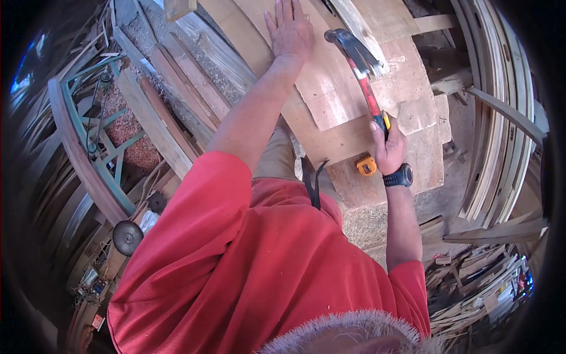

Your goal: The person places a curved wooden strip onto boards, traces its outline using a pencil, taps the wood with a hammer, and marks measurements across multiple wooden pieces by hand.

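Overhead, right hand [389, 150] gripping hammer [361, 65], left hand [289, 29] flat on board [336, 94]

I see no screens or signs from here. The one label-like thing I can make out is a small orange-and-white tag [97, 322] at the lower left, among the clutter by the wood scraps; it looks roughly square. Near it lies a small bluish packet or box [96, 288], too blurred to tell more.
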`<state>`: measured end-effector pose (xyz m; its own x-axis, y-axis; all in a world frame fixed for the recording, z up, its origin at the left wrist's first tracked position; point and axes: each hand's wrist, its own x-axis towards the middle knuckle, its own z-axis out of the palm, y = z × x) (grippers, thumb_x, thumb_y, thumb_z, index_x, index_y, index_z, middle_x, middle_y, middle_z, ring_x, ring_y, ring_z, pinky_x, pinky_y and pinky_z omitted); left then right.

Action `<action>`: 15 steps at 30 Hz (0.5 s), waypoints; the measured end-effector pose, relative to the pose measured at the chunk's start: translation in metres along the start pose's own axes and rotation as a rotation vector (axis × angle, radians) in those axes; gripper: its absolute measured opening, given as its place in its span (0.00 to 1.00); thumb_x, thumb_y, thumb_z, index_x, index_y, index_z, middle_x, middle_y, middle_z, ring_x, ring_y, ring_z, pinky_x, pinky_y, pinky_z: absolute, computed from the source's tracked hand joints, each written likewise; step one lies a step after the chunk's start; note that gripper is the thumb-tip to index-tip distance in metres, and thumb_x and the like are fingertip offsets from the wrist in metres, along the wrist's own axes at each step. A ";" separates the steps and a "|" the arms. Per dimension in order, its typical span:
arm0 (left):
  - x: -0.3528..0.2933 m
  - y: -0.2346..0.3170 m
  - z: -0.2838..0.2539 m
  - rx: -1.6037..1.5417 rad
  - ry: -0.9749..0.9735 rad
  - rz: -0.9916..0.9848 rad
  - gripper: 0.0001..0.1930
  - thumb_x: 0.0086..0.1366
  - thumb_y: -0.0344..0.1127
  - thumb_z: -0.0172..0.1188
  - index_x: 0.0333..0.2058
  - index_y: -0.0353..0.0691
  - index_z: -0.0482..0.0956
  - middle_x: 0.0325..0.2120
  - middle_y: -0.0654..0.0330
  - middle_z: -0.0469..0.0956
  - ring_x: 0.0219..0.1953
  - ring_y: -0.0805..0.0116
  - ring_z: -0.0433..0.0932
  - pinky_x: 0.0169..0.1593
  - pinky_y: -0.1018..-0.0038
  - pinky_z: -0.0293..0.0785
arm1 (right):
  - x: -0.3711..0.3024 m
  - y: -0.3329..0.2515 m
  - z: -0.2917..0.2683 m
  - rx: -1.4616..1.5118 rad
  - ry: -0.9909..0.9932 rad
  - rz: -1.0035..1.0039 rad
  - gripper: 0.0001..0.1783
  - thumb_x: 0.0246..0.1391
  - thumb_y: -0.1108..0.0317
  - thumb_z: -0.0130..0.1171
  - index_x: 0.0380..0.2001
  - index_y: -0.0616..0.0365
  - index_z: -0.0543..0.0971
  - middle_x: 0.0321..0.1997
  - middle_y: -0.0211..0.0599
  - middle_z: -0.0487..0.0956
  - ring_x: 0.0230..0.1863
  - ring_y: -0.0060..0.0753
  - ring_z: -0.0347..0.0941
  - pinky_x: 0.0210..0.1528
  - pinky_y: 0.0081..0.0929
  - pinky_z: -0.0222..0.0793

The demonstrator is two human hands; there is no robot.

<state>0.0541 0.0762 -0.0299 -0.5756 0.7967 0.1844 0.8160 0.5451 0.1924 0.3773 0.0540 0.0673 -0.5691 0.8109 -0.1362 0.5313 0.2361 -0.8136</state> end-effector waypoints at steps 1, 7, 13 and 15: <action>-0.001 -0.001 -0.002 0.005 0.015 0.006 0.29 0.73 0.42 0.49 0.69 0.35 0.62 0.72 0.51 0.58 0.76 0.53 0.51 0.76 0.47 0.45 | -0.002 0.006 0.000 0.023 -0.035 -0.001 0.21 0.67 0.55 0.59 0.52 0.61 0.77 0.31 0.53 0.82 0.32 0.57 0.81 0.34 0.43 0.74; 0.001 0.001 0.005 0.005 -0.034 0.001 0.30 0.75 0.43 0.45 0.70 0.34 0.61 0.73 0.51 0.56 0.76 0.53 0.50 0.76 0.48 0.44 | -0.002 0.016 -0.010 -0.050 -0.106 0.182 0.22 0.67 0.54 0.60 0.51 0.62 0.77 0.29 0.53 0.80 0.29 0.51 0.80 0.33 0.40 0.72; 0.001 -0.003 0.003 -0.035 0.117 0.032 0.28 0.73 0.42 0.49 0.67 0.35 0.63 0.70 0.48 0.59 0.73 0.50 0.56 0.73 0.46 0.49 | -0.083 0.042 -0.024 0.014 0.167 0.325 0.18 0.67 0.59 0.61 0.47 0.65 0.77 0.24 0.40 0.76 0.24 0.33 0.72 0.29 0.34 0.68; 0.002 -0.003 0.003 -0.129 0.071 0.035 0.30 0.74 0.42 0.47 0.70 0.32 0.59 0.74 0.46 0.52 0.76 0.49 0.48 0.75 0.42 0.40 | -0.126 0.052 -0.028 0.090 0.233 0.505 0.18 0.67 0.59 0.61 0.48 0.64 0.77 0.23 0.32 0.74 0.23 0.26 0.69 0.27 0.31 0.67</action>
<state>0.0511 0.0767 -0.0333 -0.5529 0.7915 0.2603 0.8247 0.4755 0.3061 0.4944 -0.0206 0.0583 -0.0994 0.9105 -0.4013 0.6403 -0.2502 -0.7263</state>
